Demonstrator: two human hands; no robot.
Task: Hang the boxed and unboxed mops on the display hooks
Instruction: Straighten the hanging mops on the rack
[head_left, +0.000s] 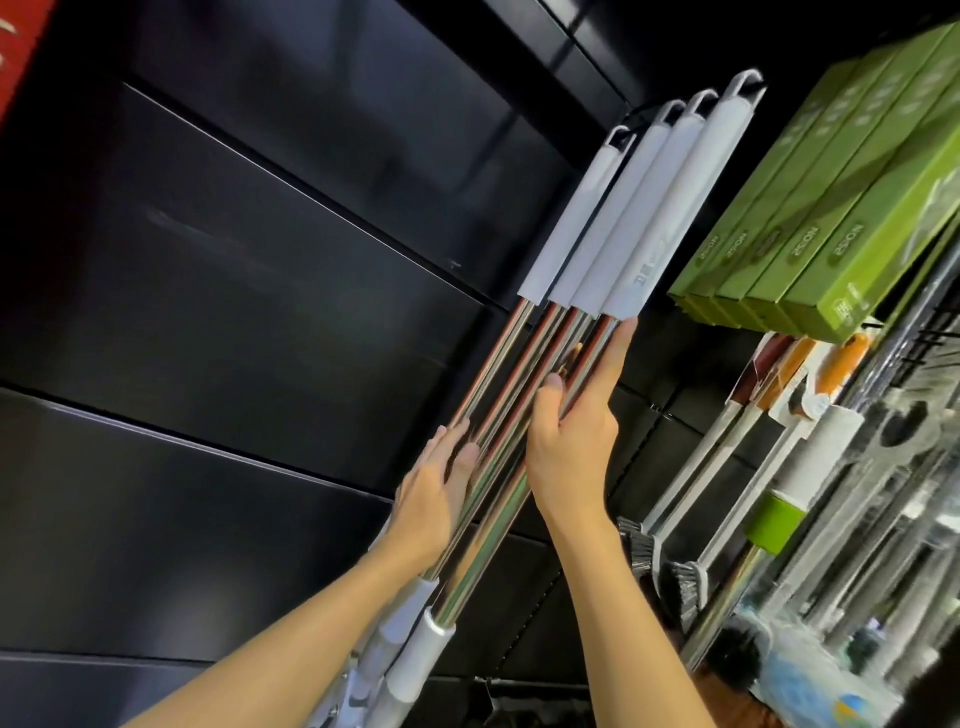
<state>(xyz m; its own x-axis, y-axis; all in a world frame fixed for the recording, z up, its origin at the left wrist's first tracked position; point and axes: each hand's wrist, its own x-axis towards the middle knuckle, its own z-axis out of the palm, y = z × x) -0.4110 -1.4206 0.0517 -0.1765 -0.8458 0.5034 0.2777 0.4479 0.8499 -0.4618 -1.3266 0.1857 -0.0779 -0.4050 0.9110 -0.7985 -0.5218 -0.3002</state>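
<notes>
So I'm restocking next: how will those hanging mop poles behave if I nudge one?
The mop poles look like rigid polished metal, so probably stiff but slippery. Hanging from top loops, one would likely swing and knock its neighbours, which may be why both hands rest there.

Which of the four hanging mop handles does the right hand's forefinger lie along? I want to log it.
The rightmost mop handle: the right hand stretches its forefinger up that steel shaft to the grey grip; the left hand rests on the leftmost.
</notes>
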